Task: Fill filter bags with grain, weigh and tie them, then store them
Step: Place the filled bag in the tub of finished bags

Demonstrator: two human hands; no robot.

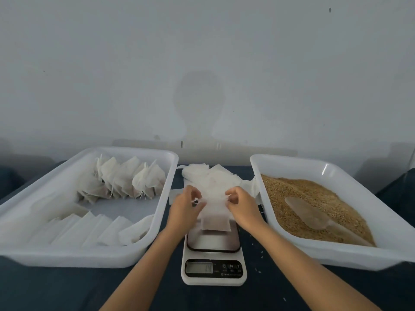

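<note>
The filter bag, part-filled, hangs above the scale platform, its lower edge at or just over the plate; contact cannot be told. Your left hand pinches its upper left edge with curled fingers; your right hand pinches the upper right edge likewise. Behind lies a heap of empty bags. The left tray holds tied bags and flat ones. The right tray holds grain with a scoop lying on it.
</note>
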